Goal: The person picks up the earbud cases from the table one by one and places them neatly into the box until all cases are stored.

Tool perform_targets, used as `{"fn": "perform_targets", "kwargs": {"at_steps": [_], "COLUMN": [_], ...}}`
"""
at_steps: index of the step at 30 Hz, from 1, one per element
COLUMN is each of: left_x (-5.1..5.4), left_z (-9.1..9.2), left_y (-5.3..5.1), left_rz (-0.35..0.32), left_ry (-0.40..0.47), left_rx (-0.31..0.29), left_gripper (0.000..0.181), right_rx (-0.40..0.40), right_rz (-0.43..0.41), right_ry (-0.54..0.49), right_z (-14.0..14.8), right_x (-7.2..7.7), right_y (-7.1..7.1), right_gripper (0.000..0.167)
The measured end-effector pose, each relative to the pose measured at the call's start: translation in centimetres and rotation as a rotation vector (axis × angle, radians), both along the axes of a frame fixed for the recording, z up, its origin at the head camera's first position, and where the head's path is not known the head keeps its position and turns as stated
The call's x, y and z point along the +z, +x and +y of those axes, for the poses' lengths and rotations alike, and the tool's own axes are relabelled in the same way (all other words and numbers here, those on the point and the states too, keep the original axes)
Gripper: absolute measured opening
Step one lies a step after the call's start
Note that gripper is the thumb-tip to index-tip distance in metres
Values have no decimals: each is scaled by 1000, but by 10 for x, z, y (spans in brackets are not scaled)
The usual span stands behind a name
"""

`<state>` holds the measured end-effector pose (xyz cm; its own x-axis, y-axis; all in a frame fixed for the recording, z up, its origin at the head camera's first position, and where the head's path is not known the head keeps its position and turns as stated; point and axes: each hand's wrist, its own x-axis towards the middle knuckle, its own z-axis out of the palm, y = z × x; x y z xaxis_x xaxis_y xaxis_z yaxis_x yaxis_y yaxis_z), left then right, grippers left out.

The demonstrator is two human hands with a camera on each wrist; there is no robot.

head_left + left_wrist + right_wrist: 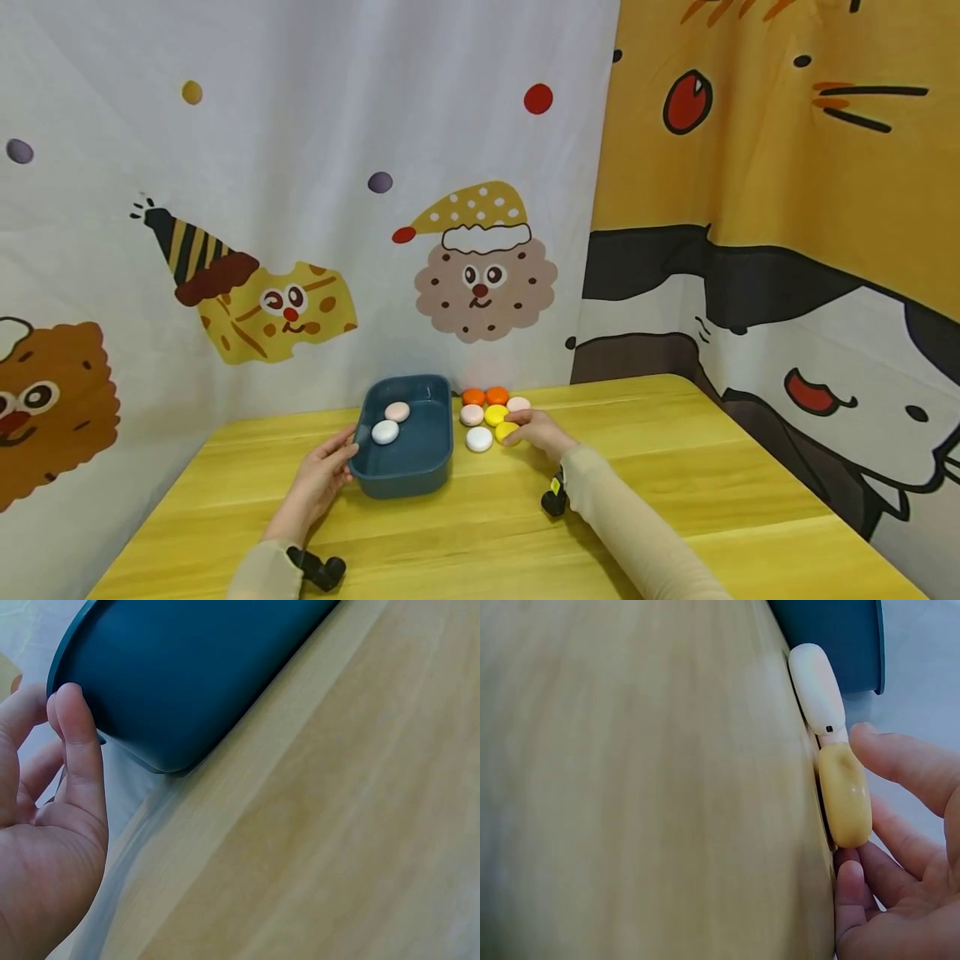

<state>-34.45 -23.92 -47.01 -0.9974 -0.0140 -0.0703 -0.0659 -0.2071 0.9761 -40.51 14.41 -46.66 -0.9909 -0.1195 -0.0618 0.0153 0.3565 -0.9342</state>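
My left hand (321,475) grips the left rim of a dark blue-green plastic bin (405,485), its thumb against the outer wall in the left wrist view. Inside the bin lie a pale pink disc (397,411) and a white disc (386,432), both rounded and glossy. Right of the bin, my right hand (542,433) has thumb and fingers around the edges of a yellow disc (845,796), which rests on the table. Beside it are another yellow disc (496,415) and a white disc (479,439), the latter with a small black mark in the right wrist view.
Two orange discs (473,397) and two pale pink discs (472,415) lie behind and around the yellow ones. Everything stands on a wood-grain table (480,542). A printed curtain (300,167) hangs right behind the table's far edge. Each wrist carries a small black camera (553,500).
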Motion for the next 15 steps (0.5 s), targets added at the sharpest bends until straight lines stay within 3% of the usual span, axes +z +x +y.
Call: {"fn": "perform_targets", "kwargs": {"at_steps": [8,15], "left_x": [1,2], "left_z": [1,1], "left_y": [1,2], "left_rz": [16,6], "left_ry": [-6,-22], "left_rx": [6,0], "left_gripper": [60,60], "right_rx": [9,4], "right_rz": [11,23], "right_ry": [-10,49], "right_z": [-1,0], "right_x": [0,3], "right_y": [1,3], "right_gripper": [50,48]}}
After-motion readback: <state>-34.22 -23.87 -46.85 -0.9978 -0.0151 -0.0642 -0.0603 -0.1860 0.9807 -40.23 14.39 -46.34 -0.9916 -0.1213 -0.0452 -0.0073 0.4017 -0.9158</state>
